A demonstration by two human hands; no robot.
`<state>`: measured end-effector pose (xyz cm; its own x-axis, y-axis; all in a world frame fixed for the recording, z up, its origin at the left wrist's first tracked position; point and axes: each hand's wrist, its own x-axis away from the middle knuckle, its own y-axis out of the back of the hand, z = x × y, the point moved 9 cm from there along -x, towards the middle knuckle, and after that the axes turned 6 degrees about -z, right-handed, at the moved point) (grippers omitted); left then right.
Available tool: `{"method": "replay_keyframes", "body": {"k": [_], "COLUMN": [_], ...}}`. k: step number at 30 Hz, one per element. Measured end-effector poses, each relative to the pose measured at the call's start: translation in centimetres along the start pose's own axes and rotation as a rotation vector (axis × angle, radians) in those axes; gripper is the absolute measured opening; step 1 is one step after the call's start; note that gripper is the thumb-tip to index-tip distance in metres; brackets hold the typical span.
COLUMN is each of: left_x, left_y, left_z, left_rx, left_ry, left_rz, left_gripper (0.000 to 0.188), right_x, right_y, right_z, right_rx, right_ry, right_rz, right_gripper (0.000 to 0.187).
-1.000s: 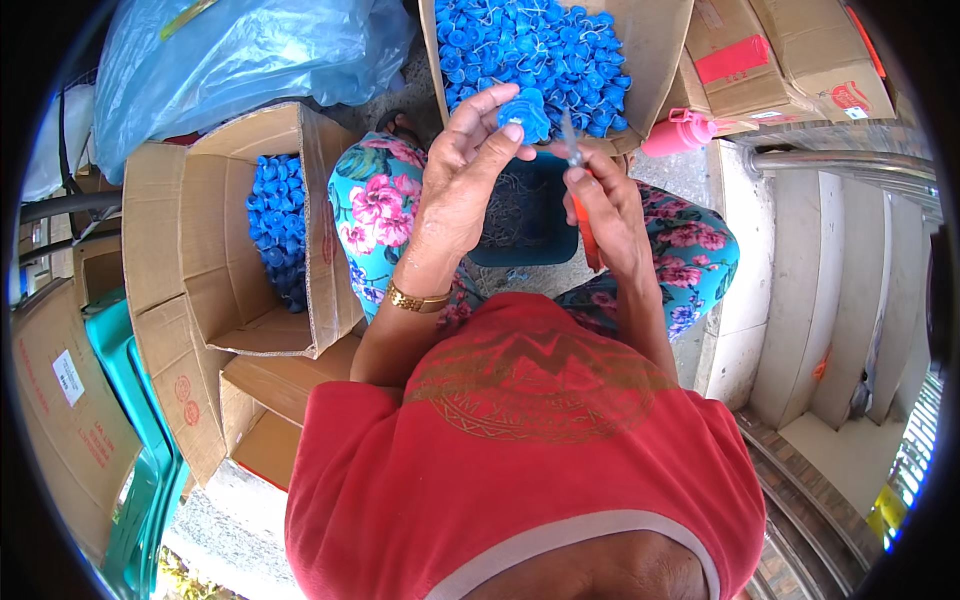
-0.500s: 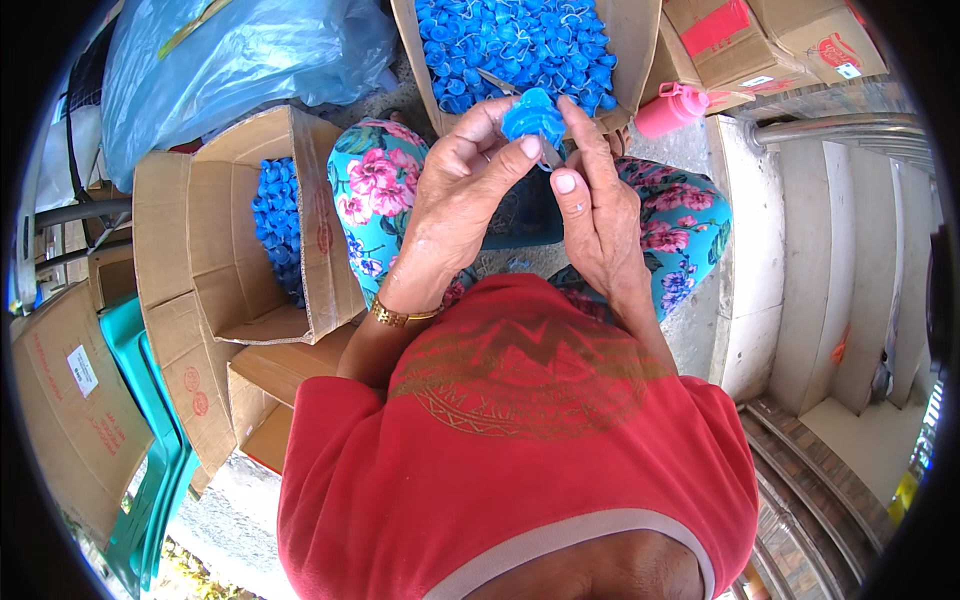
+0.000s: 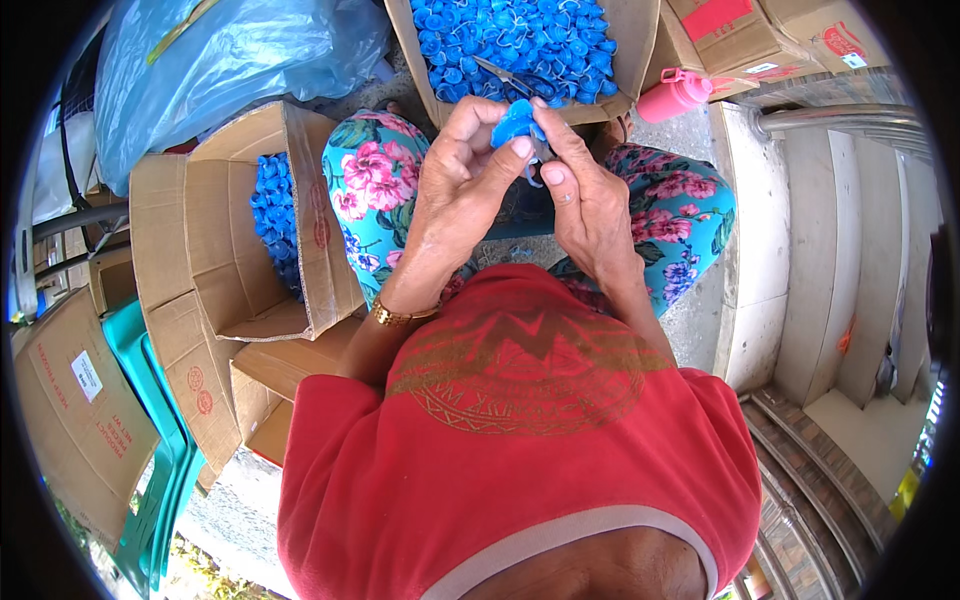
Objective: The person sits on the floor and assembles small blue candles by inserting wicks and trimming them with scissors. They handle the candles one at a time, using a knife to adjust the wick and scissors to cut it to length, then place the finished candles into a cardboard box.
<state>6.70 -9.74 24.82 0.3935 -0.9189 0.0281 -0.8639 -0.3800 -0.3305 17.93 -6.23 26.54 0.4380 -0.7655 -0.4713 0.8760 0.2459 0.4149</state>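
Between the thumb and fingers of my left hand point(image 3: 462, 180) is a small blue cup-shaped piece point(image 3: 514, 124) with a whitish string point(image 3: 532, 176) hanging below it. My right hand point(image 3: 590, 195) is closed in a pinch beside it, its index finger against the blue piece's edge. A small greyish bit shows near the right thumb, too small to make out. Just beyond my hands, a cardboard box point(image 3: 640, 82) holds many similar blue pieces point(image 3: 520, 35) with white strings. Scissors point(image 3: 503, 72) lie on top of these pieces.
At the left, another cardboard box point(image 3: 232, 215) contains more blue pieces point(image 3: 276, 220). A pink bottle point(image 3: 675, 96) stands right of the far box. Clear blue plastic point(image 3: 240, 55) lies far left, a green plastic chair point(image 3: 150, 390) near left. Steps point(image 3: 800, 250) and metal rails rise at right.
The blue piece has tilted and lowered slightly in my fingers, and its string now shows below. The scissors are more exposed. The grey pointed thing by my right thumb shows less.
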Motion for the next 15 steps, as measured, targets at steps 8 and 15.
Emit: {"method": "replay_keyframes", "body": {"k": [8, 15], "left_x": [0.1, 0.6], "left_y": [0.4, 0.7], "left_z": [-0.1, 1.1], "left_rx": [-0.091, -0.102], "left_ry": [0.023, -0.029], "left_rz": [0.017, -0.157], "left_gripper": [0.015, 0.015], "right_x": [0.5, 0.8], "right_y": [-0.2, -0.7], "right_z": [0.4, -0.8], "right_rx": [-0.086, -0.054], "right_ry": [-0.023, -0.134], "right_rz": [-0.056, -0.102], "right_gripper": [0.035, 0.032]}}
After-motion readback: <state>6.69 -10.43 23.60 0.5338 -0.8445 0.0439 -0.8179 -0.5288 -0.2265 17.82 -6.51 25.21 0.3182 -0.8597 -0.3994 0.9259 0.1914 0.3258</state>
